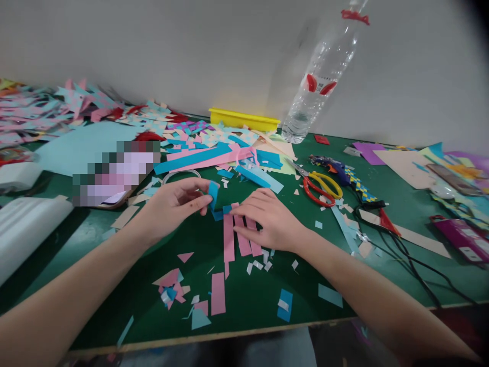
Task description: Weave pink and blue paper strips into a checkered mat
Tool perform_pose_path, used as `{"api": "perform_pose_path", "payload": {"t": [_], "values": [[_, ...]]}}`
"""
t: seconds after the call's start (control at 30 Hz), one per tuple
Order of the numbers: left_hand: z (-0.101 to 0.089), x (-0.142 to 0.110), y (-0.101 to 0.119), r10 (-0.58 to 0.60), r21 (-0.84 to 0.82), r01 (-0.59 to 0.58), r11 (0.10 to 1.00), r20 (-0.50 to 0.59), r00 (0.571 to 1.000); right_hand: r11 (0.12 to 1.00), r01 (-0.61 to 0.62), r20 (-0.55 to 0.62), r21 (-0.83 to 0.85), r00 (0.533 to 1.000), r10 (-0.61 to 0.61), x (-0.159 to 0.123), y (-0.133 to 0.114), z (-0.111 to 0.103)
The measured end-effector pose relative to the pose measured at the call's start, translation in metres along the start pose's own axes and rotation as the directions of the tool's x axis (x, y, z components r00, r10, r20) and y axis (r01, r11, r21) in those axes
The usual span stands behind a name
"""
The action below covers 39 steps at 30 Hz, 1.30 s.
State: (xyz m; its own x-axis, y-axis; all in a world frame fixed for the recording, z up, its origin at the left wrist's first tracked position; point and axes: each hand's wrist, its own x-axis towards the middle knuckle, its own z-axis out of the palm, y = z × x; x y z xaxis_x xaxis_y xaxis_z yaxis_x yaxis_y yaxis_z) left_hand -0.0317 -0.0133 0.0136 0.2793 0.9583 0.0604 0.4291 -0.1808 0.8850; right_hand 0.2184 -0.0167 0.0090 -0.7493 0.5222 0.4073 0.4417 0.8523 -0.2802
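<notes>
Three pink paper strips lie side by side on the green table. My right hand rests flat on their upper ends, fingers stretched out and pressing them down. My left hand pinches the end of a blue paper strip between thumb and fingers, just left of the pink strips. The blue strip runs across the tops of the pink ones, under my right fingertips.
Red and yellow scissors, a glue gun with black cable, a clear plastic bottle and a yellow tray stand behind. Paper scraps and strips cover the table. A tape roll lies near my left hand.
</notes>
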Motion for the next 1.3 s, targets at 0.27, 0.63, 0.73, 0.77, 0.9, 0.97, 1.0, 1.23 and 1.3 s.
{"api": "perform_pose_path", "payload": {"t": [0.27,0.63,0.73,0.77,0.9,0.97,1.0,1.23,1.3], "values": [[0.001,0.000,-0.006,-0.042,-0.160,0.033,0.987,-0.054,0.998,0.996,0.092,0.174,-0.013,0.981,-0.088,-0.002,-0.014,0.003],[0.000,-0.001,0.002,-0.012,0.005,0.012,1.000,0.041,0.999,0.976,0.202,0.233,-0.078,0.956,-0.180,-0.001,-0.015,0.004],[0.001,-0.001,0.004,0.020,0.075,-0.025,0.997,0.065,0.998,0.937,0.294,0.207,-0.189,0.945,-0.254,-0.001,-0.017,0.004],[0.001,-0.001,0.005,0.032,0.101,-0.039,0.994,0.067,0.997,0.924,0.316,0.201,-0.216,0.940,-0.275,-0.001,-0.017,0.005],[0.001,-0.002,0.005,0.069,0.190,-0.085,0.978,0.086,0.994,0.926,0.317,0.175,-0.208,0.943,-0.283,-0.001,-0.015,0.007],[0.000,-0.002,0.004,0.078,0.211,-0.098,0.973,0.099,0.992,0.953,0.266,0.167,-0.144,0.956,-0.242,-0.001,-0.013,0.008],[-0.001,-0.002,0.004,0.077,0.216,-0.098,0.971,0.103,0.992,0.967,0.233,0.163,-0.099,0.963,-0.215,0.000,-0.012,0.009],[-0.006,-0.001,0.004,0.038,0.230,-0.067,0.971,0.130,0.991,0.961,-0.086,-0.055,0.263,0.993,0.104,-0.001,-0.004,0.012],[-0.006,0.000,0.003,0.022,0.234,-0.058,0.970,0.152,0.988,0.930,-0.151,-0.103,0.335,0.975,0.196,-0.001,-0.004,0.012]]}}
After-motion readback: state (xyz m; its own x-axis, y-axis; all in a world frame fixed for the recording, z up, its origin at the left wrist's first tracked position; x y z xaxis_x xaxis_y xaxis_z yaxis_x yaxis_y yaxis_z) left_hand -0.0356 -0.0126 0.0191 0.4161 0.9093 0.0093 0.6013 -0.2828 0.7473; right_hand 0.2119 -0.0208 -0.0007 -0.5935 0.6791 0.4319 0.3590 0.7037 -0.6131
